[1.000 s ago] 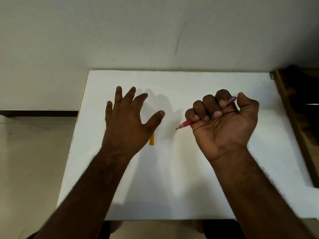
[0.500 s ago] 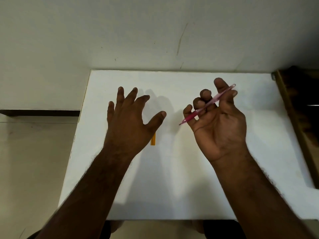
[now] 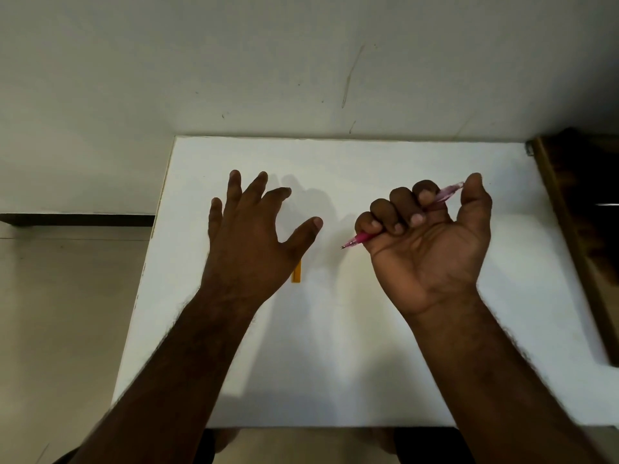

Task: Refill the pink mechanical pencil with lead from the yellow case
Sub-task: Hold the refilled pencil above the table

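Observation:
My right hand (image 3: 432, 242) is raised over the white table (image 3: 351, 346), palm toward me, fingers curled around the pink mechanical pencil (image 3: 360, 238). The pencil's tip points down-left and its cap end sticks out between the fingers and thumb. My left hand (image 3: 254, 242) hovers palm down with its fingers spread and holds nothing. The yellow lead case (image 3: 296, 272) lies flat on the table, mostly hidden under the left hand; only its near end shows below the thumb.
A plain wall rises just behind the table's far edge. A dark wooden piece of furniture (image 3: 579, 229) stands against the table's right side. Pale floor (image 3: 67, 313) lies beyond the left edge.
My right hand's fingers, loosened half a second ago, have curled back around the pencil into a fist. The left hand and the yellow case have stayed in place.

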The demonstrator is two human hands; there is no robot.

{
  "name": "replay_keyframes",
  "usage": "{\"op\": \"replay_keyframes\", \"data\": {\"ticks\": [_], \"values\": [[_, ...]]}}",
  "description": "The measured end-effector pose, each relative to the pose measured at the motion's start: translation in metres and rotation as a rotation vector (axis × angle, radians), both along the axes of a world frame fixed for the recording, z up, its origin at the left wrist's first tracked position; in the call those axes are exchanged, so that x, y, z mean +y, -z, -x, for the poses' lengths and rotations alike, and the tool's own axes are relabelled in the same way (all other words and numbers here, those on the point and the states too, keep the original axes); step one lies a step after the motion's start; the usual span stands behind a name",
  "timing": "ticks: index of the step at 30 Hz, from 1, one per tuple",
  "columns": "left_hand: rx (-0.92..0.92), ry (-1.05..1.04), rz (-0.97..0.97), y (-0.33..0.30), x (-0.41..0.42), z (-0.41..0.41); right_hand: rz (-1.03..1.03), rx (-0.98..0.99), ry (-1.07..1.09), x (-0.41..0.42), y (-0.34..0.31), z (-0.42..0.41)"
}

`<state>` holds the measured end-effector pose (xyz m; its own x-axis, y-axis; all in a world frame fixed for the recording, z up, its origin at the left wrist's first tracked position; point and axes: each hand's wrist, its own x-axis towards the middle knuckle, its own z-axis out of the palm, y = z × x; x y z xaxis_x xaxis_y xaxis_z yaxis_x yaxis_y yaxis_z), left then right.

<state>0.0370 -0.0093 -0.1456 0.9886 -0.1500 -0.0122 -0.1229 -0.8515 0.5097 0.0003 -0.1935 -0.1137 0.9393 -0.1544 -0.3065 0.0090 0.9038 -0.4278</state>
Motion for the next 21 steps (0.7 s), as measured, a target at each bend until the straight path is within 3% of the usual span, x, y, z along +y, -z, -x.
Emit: {"op": "replay_keyframes", "data": {"ticks": [21], "values": [[0.006, 0.000, -0.003, -0.0017, -0.0009, -0.0001, 0.017, -0.003, 0.012, -0.0013, -0.0008, 0.0016]]}}
